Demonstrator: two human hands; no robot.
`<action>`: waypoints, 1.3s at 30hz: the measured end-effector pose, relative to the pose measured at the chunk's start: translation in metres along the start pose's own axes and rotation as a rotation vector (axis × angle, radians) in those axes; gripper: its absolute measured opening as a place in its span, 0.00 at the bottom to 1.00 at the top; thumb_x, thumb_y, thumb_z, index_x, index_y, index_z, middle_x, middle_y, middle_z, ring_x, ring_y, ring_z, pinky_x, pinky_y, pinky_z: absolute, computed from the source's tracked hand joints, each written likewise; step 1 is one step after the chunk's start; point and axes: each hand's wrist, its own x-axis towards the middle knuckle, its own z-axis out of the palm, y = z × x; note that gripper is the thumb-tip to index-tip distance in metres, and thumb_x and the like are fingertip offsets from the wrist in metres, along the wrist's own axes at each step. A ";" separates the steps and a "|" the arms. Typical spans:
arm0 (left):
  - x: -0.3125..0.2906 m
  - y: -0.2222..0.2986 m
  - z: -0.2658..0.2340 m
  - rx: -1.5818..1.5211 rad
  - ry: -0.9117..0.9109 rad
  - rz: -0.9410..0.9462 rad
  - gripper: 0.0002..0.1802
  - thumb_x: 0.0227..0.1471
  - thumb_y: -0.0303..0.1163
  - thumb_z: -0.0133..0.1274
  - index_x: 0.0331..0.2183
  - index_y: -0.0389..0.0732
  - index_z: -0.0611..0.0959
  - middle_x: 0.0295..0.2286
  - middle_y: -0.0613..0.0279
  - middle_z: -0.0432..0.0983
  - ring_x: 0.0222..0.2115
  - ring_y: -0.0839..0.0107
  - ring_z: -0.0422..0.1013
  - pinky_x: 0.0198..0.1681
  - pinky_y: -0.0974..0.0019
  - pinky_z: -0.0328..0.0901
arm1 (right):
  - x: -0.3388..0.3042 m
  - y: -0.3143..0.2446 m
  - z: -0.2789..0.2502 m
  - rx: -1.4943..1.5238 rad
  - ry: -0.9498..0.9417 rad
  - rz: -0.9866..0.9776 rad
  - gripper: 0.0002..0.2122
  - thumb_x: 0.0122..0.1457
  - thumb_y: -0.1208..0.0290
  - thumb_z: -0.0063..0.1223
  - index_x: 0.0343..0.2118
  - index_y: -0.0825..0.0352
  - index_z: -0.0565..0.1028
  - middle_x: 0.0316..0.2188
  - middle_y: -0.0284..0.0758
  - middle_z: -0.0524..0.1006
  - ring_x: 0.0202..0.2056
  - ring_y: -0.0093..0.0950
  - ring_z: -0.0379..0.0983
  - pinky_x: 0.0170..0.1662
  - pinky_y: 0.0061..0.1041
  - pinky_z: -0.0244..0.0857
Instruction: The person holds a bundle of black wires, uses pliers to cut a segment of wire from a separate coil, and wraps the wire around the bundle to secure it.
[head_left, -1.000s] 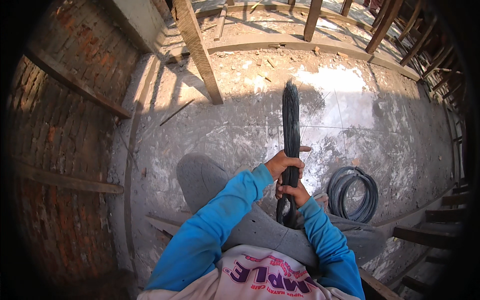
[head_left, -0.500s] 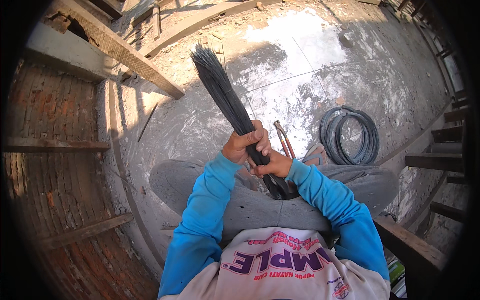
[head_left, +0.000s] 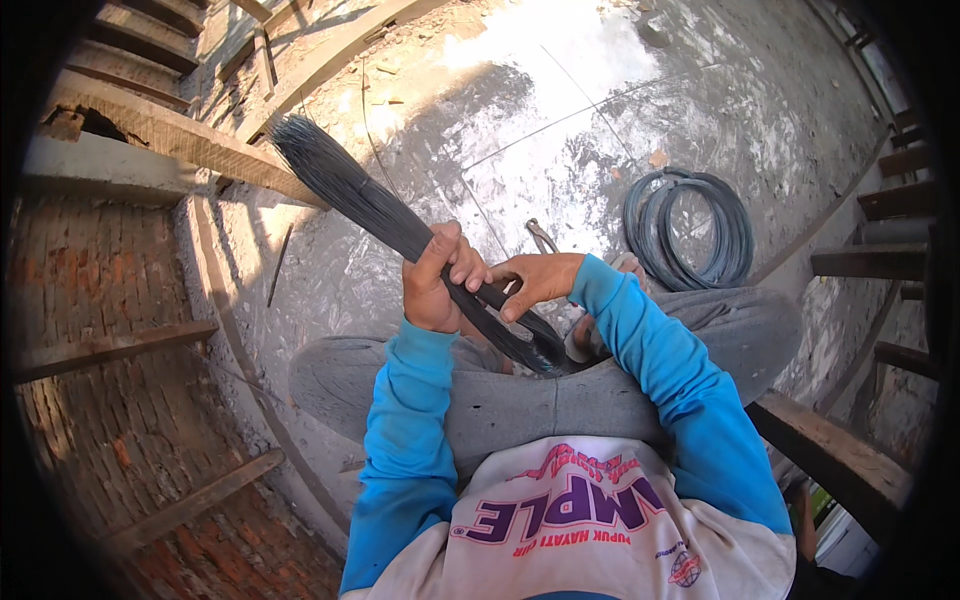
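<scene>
A thick bundle of thin dark wire (head_left: pixel 355 195) slants across my lap, its loose ends fanned out at the upper left. Its lower end bends round into a narrow loop near my shins. My left hand (head_left: pixel 440 280) is wrapped round the bundle at its middle. Just to the right, my right hand (head_left: pixel 535 282) has its thumb and fingers on one strand group of the loop. Past my right hand, a pair of pincers (head_left: pixel 542 236) lies on the floor, its handles partly hidden.
A coil of dark wire (head_left: pixel 690 228) lies on the stained concrete floor (head_left: pixel 440 140) to the right. Wooden beams (head_left: pixel 190 135) and a brick wall (head_left: pixel 100 270) stand on the left. Another timber (head_left: pixel 835 460) is close by my right side.
The bundle has tilted further left, and its fanned end has swung left and down. My right hand has moved up from under the left hand, its grip loosened and shifted.
</scene>
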 end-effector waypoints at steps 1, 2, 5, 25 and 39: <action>0.000 0.007 -0.001 0.012 0.019 0.016 0.19 0.57 0.42 0.48 0.18 0.46 0.64 0.11 0.69 0.56 0.13 0.74 0.60 0.25 0.64 0.64 | -0.009 -0.001 -0.015 0.120 0.092 -0.001 0.34 0.49 0.45 0.58 0.50 0.71 0.69 0.39 0.41 0.74 0.43 0.33 0.70 0.46 0.28 0.65; 0.001 0.012 -0.004 0.021 0.038 0.034 0.19 0.57 0.43 0.47 0.18 0.47 0.64 0.11 0.70 0.56 0.13 0.74 0.59 0.25 0.64 0.64 | -0.021 0.000 -0.030 0.237 0.183 -0.002 0.35 0.50 0.43 0.56 0.51 0.71 0.69 0.40 0.41 0.74 0.43 0.33 0.70 0.46 0.30 0.66; 0.008 0.023 -0.014 -0.059 0.083 0.086 0.17 0.56 0.40 0.46 0.19 0.48 0.64 0.10 0.71 0.57 0.13 0.75 0.59 0.26 0.63 0.64 | -0.031 0.023 -0.062 0.142 0.800 0.157 0.30 0.52 0.45 0.55 0.47 0.69 0.73 0.39 0.40 0.75 0.38 0.27 0.71 0.37 0.26 0.68; 0.019 -0.065 0.004 0.254 -0.002 -0.368 0.14 0.51 0.35 0.56 0.22 0.38 0.72 0.11 0.66 0.62 0.11 0.75 0.62 0.15 0.70 0.58 | -0.006 -0.093 -0.018 -0.291 1.089 -0.531 0.06 0.50 0.72 0.62 0.28 0.68 0.79 0.25 0.31 0.78 0.23 0.20 0.71 0.23 0.21 0.63; 0.017 -0.078 0.004 0.332 -0.103 -0.320 0.29 0.51 0.58 0.52 0.22 0.39 0.69 0.11 0.64 0.60 0.11 0.72 0.62 0.17 0.69 0.61 | -0.038 -0.097 -0.046 0.018 1.140 -0.419 0.10 0.50 0.66 0.64 0.29 0.66 0.76 0.20 0.25 0.72 0.21 0.13 0.61 0.24 0.14 0.57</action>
